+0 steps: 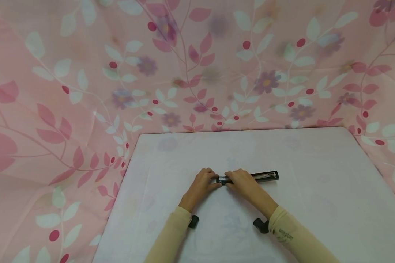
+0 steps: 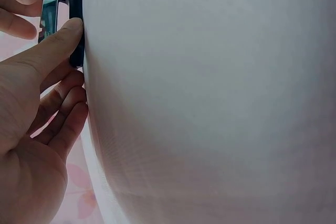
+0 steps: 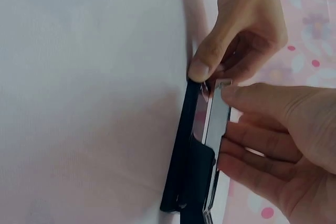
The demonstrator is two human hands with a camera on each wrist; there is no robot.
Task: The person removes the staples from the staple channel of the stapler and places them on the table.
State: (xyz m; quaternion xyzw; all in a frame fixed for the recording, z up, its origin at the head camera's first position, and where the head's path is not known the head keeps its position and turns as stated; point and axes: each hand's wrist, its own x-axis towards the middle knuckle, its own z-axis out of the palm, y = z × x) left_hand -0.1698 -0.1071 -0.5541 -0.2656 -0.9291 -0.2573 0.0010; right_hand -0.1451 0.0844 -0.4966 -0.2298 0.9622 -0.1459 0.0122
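A black stapler with a silvery metal magazine lies on the white table, pointing left to right. My left hand grips the front end of its black base, thumb on the near side. With thumb and fingers on either side, my right hand pinches the metal magazine. A narrow gap shows between magazine and base in the left wrist view. The stapler's top cover stretches out to the right, swung back from the magazine. Part of the stapler's middle is hidden under my right hand in the head view.
A pale cloth covers the table. Pink flowered fabric hangs behind the table's back edge and along its sides. Black wrist devices sit at both sleeve cuffs, close over the tabletop.
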